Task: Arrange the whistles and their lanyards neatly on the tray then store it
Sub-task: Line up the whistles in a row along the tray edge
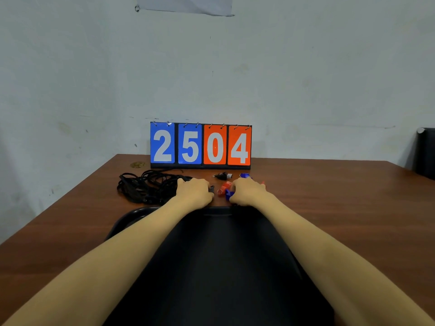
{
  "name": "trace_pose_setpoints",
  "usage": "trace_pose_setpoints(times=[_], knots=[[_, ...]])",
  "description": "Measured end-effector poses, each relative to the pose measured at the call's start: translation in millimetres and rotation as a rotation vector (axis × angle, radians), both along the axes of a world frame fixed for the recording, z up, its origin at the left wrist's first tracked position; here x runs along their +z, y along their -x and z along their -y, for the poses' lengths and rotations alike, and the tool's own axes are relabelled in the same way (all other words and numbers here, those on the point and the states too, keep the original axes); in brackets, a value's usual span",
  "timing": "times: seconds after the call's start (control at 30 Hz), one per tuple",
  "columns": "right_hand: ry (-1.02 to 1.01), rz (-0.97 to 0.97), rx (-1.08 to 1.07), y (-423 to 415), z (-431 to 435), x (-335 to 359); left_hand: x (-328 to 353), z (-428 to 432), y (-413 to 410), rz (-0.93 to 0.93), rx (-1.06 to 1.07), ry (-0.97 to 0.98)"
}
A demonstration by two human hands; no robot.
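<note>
A black tray [122,223] fills the lower middle of the frame on a brown wooden table [341,208], and both bare forearms reach up across it to the strip of table just above its upper rim. The left hand [194,191] lies knuckles up at the right edge of a loose heap of black lanyards [146,187], which sits left of centre. Its fingers curl downward out of sight. A small black piece [211,189] pokes out at its thumb side, but I cannot tell whether the hand is pinching it or only lying against it. The right hand [249,191] is also knuckles up, just to the right, with its fingers tucked under. The lower blue whistle [229,195] touches its thumb side, though the grip itself is hidden, so I cannot tell if it is held. A red whistle [224,186] lies between the two hands, just above that blue one. Higher up, near the foot of the scoreboard, are a black whistle [222,176] with a silvery end and, to its right, the upper blue whistle [244,175]. None of the whistles or lanyards is on the tray. The flip scoreboard [201,145] stands upright at the table's far edge against a pale wall [306,78], showing 2 and 5 on blue cards and 0 and 4 on orange ones. A dark object [426,154] sits at the right edge of the frame.
</note>
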State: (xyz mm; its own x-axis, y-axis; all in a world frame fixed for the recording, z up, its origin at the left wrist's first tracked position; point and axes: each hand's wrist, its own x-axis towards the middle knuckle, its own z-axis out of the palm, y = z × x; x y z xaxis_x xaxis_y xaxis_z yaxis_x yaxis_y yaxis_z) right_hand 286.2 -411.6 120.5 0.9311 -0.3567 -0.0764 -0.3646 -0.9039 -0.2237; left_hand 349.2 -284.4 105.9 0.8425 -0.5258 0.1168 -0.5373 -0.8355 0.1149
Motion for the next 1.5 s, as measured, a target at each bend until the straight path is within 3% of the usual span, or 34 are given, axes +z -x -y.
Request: trace_pose_setpoints(times=[0.23, 0.53, 0.8, 1.1, 1.23, 1.5], knots=[[0.049, 0.095, -0.015, 9, 1, 0, 0, 0, -5, -0.127, 0.056, 0.052], [0.076, 0.180, -0.076, 36, 13, 12, 5, 7, 7, -0.006, -0.016, 0.066], [0.037, 0.423, -0.105, 69, 3, 37, 37, -26, 36, -0.056, 0.065, 0.554], [-0.030, 0.504, 0.035, 110, -63, 46, 44, -144, 95, -0.177, 0.042, 0.789], [-0.046, 0.456, 0.122, 120, -94, 40, 33, -178, 104, -0.128, 0.122, 0.705], [-0.079, 0.392, 0.210, 120, -127, 25, 22, -189, 94, -0.039, 0.224, 0.250]])
